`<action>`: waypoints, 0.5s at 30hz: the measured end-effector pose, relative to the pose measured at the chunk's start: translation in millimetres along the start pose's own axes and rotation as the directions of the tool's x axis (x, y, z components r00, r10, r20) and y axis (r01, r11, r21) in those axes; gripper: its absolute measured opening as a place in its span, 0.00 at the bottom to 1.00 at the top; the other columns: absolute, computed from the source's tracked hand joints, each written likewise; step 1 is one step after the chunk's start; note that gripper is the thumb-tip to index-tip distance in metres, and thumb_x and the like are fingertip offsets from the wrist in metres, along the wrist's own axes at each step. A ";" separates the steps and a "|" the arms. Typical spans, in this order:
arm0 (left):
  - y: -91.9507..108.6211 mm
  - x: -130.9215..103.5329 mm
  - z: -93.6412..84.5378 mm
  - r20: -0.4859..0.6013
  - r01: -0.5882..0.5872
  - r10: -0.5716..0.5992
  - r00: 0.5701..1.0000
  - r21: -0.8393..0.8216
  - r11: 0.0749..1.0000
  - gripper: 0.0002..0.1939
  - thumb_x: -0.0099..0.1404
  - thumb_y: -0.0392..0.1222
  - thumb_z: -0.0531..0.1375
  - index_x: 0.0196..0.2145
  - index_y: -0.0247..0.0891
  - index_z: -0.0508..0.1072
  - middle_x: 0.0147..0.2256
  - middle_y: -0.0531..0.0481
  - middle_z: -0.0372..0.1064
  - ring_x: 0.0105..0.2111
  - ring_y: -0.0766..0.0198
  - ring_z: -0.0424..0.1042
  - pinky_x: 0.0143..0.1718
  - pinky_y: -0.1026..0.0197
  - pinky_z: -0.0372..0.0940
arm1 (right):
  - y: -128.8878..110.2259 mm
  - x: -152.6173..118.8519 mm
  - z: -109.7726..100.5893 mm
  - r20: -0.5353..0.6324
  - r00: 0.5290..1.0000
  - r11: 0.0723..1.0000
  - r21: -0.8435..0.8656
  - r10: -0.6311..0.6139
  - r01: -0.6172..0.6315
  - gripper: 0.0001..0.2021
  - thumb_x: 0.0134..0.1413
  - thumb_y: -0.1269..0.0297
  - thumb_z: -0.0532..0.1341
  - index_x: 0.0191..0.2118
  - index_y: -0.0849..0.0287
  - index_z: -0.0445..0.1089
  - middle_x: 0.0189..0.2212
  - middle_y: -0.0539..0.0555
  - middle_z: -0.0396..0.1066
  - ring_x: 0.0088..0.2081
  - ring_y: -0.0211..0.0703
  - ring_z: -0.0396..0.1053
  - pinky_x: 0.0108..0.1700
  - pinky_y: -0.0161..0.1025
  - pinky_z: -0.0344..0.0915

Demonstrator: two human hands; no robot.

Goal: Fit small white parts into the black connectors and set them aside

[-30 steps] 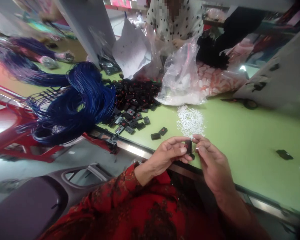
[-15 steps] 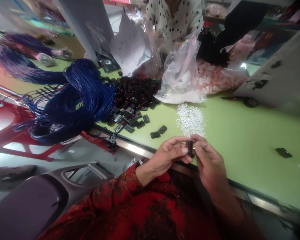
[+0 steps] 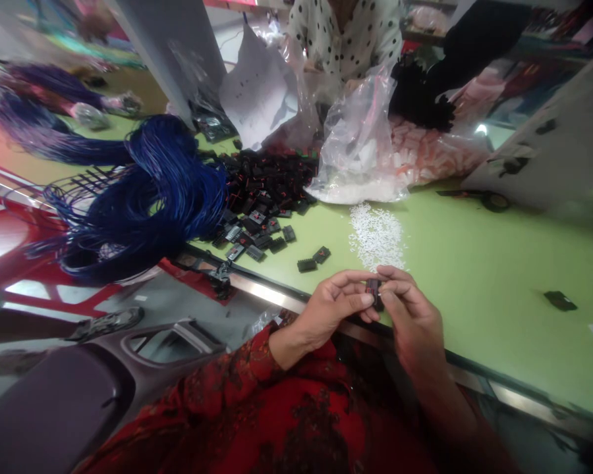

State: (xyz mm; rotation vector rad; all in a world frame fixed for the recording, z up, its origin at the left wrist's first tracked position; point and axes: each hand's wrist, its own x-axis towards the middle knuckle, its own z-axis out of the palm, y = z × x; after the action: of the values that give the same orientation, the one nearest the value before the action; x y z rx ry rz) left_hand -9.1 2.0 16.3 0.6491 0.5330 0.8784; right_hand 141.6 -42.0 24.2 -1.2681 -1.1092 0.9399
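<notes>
The black housing (image 3: 374,289) at centre looks like hard, mostly matt plastic, as do the loose black connectors (image 3: 257,252) left of it. The blue wires (image 3: 163,178) at left have a smooth, glossy coating. Upper centre, the clear bag (image 3: 358,141) is crinkled, shiny plastic. The green tabletop (image 3: 484,276) is smooth with a faint sheen; its edge strip (image 3: 264,290) gleams like metal.

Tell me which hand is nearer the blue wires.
Left. The left hand holds a black plastic piece to the right of the blue wires; the right hand is farther right, on the far side of that piece.
</notes>
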 end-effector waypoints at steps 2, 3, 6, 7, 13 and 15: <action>0.0 -0.5 0.3 -0.001 -0.015 0.015 1.000 0.025 1.000 0.21 0.58 0.42 0.74 0.47 0.36 0.80 0.32 0.49 0.77 0.28 0.66 0.78 0.34 0.64 0.73 | -0.5 0.3 0.6 -0.006 1.000 1.000 0.017 0.024 -0.024 0.05 0.62 0.61 0.65 0.35 0.52 0.74 0.54 0.57 0.73 0.56 0.52 0.72 0.55 0.52 0.73; -0.1 -0.8 0.5 0.003 -0.021 0.021 1.000 0.036 0.999 0.20 0.58 0.42 0.74 0.48 0.36 0.80 0.32 0.48 0.77 0.27 0.67 0.77 0.34 0.64 0.73 | -0.3 0.7 0.9 -0.004 0.999 0.997 0.051 0.054 -0.054 0.04 0.62 0.61 0.65 0.36 0.52 0.73 0.54 0.57 0.74 0.54 0.51 0.73 0.52 0.50 0.75; -2.2 -2.3 -0.2 0.018 -0.035 0.035 0.999 0.045 0.998 0.20 0.59 0.41 0.73 0.49 0.37 0.81 0.34 0.47 0.78 0.28 0.67 0.77 0.35 0.64 0.73 | 1.6 1.1 2.0 0.029 0.987 0.965 0.204 0.161 -0.164 0.06 0.60 0.61 0.67 0.41 0.51 0.71 0.52 0.56 0.76 0.50 0.48 0.75 0.47 0.47 0.77; -3.8 -3.0 -0.9 0.018 -0.039 0.039 0.999 0.041 0.998 0.19 0.59 0.40 0.73 0.49 0.37 0.81 0.35 0.47 0.78 0.28 0.67 0.77 0.35 0.64 0.73 | 2.4 0.1 2.6 0.045 0.982 0.951 0.243 0.185 -0.191 0.08 0.59 0.61 0.67 0.43 0.50 0.70 0.52 0.55 0.76 0.50 0.48 0.76 0.47 0.47 0.77; -15.4 -8.9 -5.1 0.003 -0.034 0.034 0.999 0.052 0.998 0.18 0.58 0.39 0.74 0.46 0.38 0.82 0.37 0.46 0.79 0.27 0.68 0.77 0.34 0.63 0.74 | 5.9 -19.1 9.6 0.041 0.966 0.922 0.291 0.257 -0.257 0.10 0.62 0.57 0.66 0.46 0.51 0.69 0.53 0.58 0.77 0.48 0.49 0.78 0.48 0.49 0.77; -15.4 -9.4 -5.2 0.005 -0.027 0.026 1.000 0.062 0.998 0.19 0.58 0.39 0.74 0.47 0.37 0.81 0.38 0.46 0.80 0.28 0.68 0.78 0.34 0.64 0.74 | 5.9 -20.6 6.6 0.041 0.960 0.924 0.264 0.277 -0.278 0.11 0.62 0.55 0.65 0.47 0.51 0.70 0.51 0.57 0.78 0.45 0.48 0.78 0.46 0.48 0.77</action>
State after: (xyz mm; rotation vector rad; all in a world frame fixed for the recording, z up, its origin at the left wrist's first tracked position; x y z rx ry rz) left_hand -9.5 -11.5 3.4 0.7158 0.5510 0.8880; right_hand 130.8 -59.8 16.0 -1.2164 -0.7825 1.2598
